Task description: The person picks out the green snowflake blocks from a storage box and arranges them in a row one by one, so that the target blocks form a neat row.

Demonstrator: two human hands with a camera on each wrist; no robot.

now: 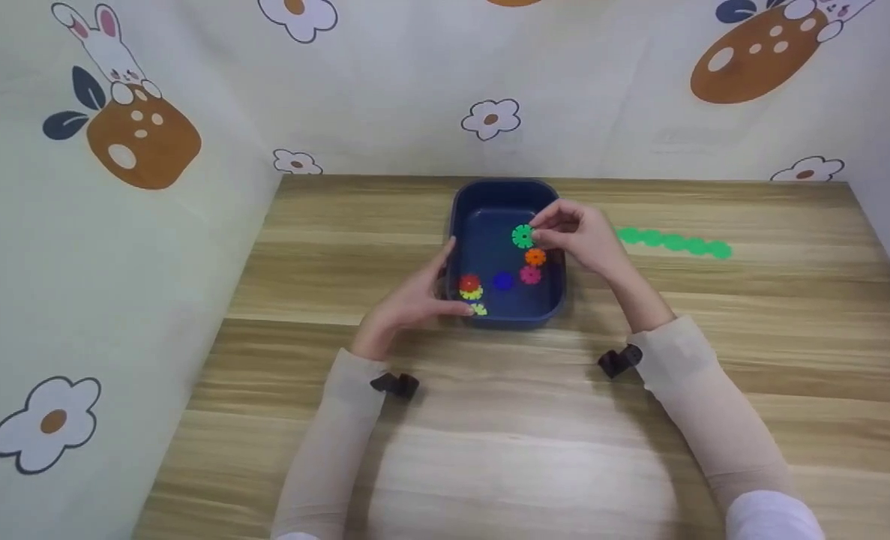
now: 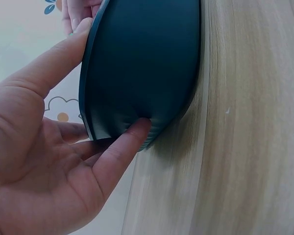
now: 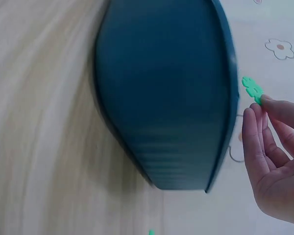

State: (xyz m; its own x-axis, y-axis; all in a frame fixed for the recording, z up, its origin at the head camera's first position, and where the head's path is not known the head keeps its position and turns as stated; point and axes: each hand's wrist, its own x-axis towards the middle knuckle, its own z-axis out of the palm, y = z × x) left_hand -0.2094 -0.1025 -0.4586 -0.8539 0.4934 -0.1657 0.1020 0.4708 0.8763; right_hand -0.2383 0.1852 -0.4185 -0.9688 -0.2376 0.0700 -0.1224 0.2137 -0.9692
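Observation:
A dark blue plastic bin (image 1: pixel 516 322) stands on the wooden table with several small notched plastic discs inside. My left hand (image 1: pixel 411 301) holds the bin's near left corner, thumb at the rim and fingers along the outer wall (image 2: pixel 142 68). Over the bin's right side, my right hand (image 1: pixel 581 236) pinches a green notched disc (image 1: pixel 522 236) between thumb and fingertips; the right wrist view also shows this disc (image 3: pixel 253 90) above the rim. Below it in the bin lie an orange disc (image 1: pixel 535 256), a pink disc (image 1: pixel 530 275) and a blue disc (image 1: pixel 503 281).
A row of joined green discs (image 1: pixel 675 241) lies right of the bin. A red disc (image 1: pixel 469 283) overlaps a yellow one (image 1: pixel 473 294) near the bin's left side, with another yellow piece (image 1: pixel 479 308) by the left thumb. Printed cloth walls (image 1: pixel 385 90) border the table (image 1: pixel 325 247).

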